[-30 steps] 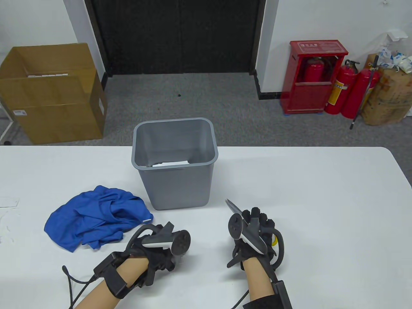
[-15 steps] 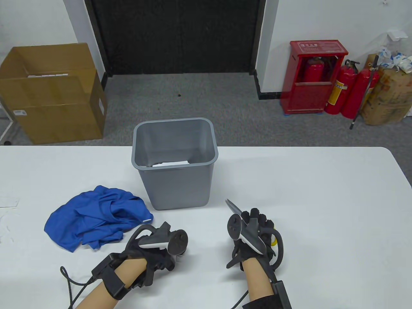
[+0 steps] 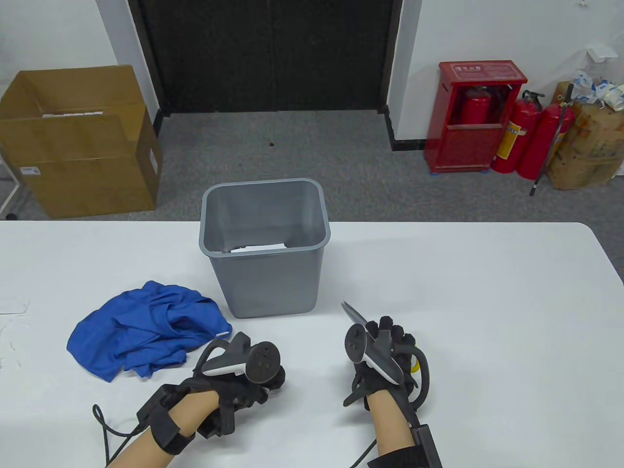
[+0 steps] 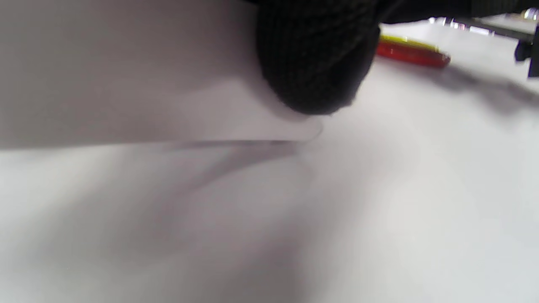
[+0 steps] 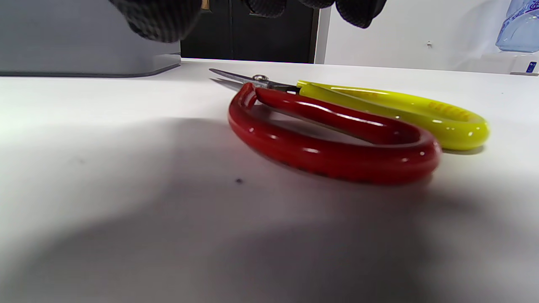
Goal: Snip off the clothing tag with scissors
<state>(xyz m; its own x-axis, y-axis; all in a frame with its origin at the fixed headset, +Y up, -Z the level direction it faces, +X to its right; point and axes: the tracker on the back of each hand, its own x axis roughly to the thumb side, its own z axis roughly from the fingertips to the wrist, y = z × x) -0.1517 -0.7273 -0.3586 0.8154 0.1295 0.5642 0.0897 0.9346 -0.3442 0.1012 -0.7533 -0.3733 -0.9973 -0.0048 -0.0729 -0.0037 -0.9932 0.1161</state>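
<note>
A crumpled blue garment (image 3: 141,331) lies on the white table at the left, with a small white label (image 3: 223,334) at its right edge. My left hand (image 3: 265,387) is right of the garment, low on the table. In the left wrist view a gloved fingertip (image 4: 316,63) presses on a white tag card (image 4: 126,84) whose edge sits slightly off the table. The scissors (image 5: 337,139), with red and yellow handles, lie flat and closed on the table. My right hand (image 3: 385,331) hovers over their handles, fingertips (image 5: 160,17) above them without touching. The blade tips (image 3: 353,314) stick out beyond it.
A grey bin (image 3: 265,287) stands mid-table behind both hands, with white paper (image 3: 258,248) inside. White scraps (image 3: 12,307) lie at the table's left edge. A cardboard box (image 3: 78,141) and red fire extinguishers (image 3: 526,136) stand on the floor beyond.
My left hand has shifted slightly left and rolled, so its tracker now faces up. The right hand and scissors have hardly moved.
</note>
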